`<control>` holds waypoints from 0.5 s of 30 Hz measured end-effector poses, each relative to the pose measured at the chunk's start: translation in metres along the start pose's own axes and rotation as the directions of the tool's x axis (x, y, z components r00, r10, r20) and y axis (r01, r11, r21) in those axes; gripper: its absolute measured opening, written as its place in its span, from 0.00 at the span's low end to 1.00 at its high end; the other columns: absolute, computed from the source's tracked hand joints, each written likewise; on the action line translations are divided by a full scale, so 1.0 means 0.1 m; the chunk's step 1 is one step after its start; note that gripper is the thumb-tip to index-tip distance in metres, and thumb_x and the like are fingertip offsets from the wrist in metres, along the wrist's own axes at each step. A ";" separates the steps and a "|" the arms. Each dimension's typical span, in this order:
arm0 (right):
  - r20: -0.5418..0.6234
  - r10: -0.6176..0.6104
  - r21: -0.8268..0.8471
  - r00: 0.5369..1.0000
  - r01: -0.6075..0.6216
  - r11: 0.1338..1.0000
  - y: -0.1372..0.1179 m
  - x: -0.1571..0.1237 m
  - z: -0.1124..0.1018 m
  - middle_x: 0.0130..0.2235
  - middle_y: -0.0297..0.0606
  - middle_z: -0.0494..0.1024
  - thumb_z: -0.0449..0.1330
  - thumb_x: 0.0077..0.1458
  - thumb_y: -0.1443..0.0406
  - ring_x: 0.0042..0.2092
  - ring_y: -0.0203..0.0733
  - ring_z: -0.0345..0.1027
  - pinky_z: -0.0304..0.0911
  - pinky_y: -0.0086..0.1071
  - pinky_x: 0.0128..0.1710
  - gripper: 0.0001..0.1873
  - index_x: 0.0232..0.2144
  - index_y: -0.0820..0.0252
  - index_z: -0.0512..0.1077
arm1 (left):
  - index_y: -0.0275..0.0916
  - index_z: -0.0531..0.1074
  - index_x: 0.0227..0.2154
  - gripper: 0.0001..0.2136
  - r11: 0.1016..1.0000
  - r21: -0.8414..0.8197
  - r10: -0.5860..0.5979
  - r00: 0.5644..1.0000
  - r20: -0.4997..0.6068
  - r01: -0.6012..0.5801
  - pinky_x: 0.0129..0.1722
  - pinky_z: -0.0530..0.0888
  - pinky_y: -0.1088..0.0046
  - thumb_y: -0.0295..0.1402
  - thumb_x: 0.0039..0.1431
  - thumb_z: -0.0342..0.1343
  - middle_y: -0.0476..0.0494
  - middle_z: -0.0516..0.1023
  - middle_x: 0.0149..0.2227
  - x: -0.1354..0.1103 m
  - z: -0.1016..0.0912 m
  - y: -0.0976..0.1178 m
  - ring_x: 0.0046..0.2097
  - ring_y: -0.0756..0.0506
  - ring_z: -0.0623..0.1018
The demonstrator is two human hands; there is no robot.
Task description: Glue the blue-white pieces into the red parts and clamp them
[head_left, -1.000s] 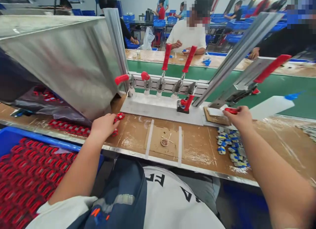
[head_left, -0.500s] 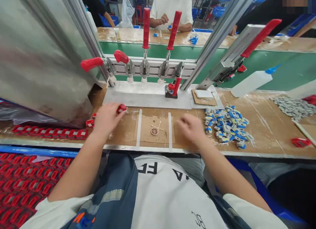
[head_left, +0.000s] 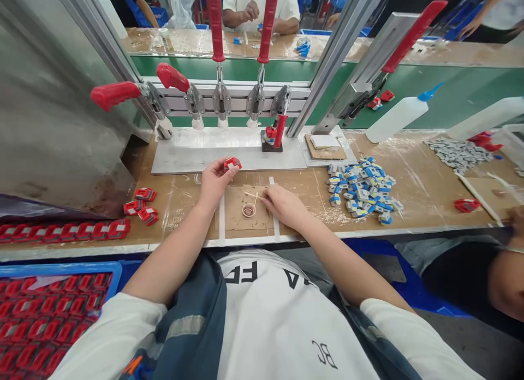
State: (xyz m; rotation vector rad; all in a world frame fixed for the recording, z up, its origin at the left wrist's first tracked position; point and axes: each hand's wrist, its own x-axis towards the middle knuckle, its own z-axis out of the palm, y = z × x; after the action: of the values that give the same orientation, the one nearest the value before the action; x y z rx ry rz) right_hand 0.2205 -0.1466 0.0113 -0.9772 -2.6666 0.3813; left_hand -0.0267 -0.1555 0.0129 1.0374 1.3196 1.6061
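My left hand (head_left: 213, 183) pinches a small red part (head_left: 232, 163) just in front of the metal jig plate (head_left: 196, 156). My right hand (head_left: 282, 202) rests on the bench beside a cardboard pad (head_left: 241, 216); its fingers pinch a thin wooden stick (head_left: 254, 195) that reaches over a small ring-shaped dish (head_left: 248, 209) on the pad. A row of red-handled toggle clamps (head_left: 216, 52) stands behind the jig plate.
Loose red parts (head_left: 141, 205) and a row of them (head_left: 65, 230) lie at left, above a blue bin of red parts (head_left: 41, 320). A heap of blue-and-white parts (head_left: 362, 189) lies at right, with squeeze bottles (head_left: 399, 118) and grey pieces (head_left: 456, 153). Other people work across the green belt.
My right hand left the press at right, where it held a red part, and came to the pad, taking up the stick. My left hand carried its red part rightwards to the jig plate.
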 end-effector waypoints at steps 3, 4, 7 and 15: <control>-0.070 0.012 0.102 0.997 -0.005 0.995 -0.01 -0.06 -0.19 0.37 0.41 0.80 0.55 0.74 0.62 0.38 0.44 0.73 0.62 0.34 0.39 0.09 0.39 0.57 0.71 | 0.39 0.81 0.47 0.24 1.000 -0.024 0.011 1.000 0.023 -0.011 0.29 0.76 0.74 0.46 0.50 0.75 0.42 0.85 0.41 0.01 -0.03 -0.06 0.34 0.49 0.79; -0.091 -0.023 0.118 0.996 0.034 0.993 -0.02 -0.08 -0.28 0.36 0.40 0.80 0.56 0.74 0.61 0.37 0.43 0.73 0.62 0.34 0.38 0.10 0.39 0.57 0.72 | 0.39 0.81 0.47 0.24 1.000 -0.019 0.008 0.999 0.048 -0.007 0.30 0.76 0.74 0.45 0.49 0.75 0.42 0.85 0.40 0.01 -0.03 -0.07 0.35 0.48 0.80; -0.083 -0.206 0.043 0.975 0.210 0.977 -0.07 -0.10 -0.54 0.36 0.39 0.81 0.55 0.75 0.61 0.37 0.42 0.73 0.61 0.34 0.38 0.11 0.40 0.57 0.74 | 0.38 0.81 0.48 0.25 1.000 0.011 -0.008 0.991 0.133 0.006 0.37 0.80 0.71 0.41 0.48 0.76 0.41 0.85 0.44 0.00 0.00 -0.09 0.42 0.44 0.84; 0.344 -0.334 -0.340 0.877 0.448 0.827 -0.39 0.06 -0.79 0.33 0.45 0.78 0.55 0.66 0.77 0.37 0.46 0.69 0.54 0.36 0.31 0.11 0.37 0.61 0.75 | 0.37 0.78 0.53 0.27 0.998 0.039 -0.055 0.970 0.235 0.047 0.59 0.79 0.56 0.38 0.50 0.75 0.38 0.85 0.50 -0.01 0.00 -0.14 0.54 0.37 0.84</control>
State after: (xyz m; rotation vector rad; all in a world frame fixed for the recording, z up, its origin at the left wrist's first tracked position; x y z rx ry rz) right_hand 0.2207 -0.1595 0.0987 -0.4507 -3.1833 -0.1631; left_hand -0.0251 -0.1545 -0.0009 1.1667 1.2046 1.3794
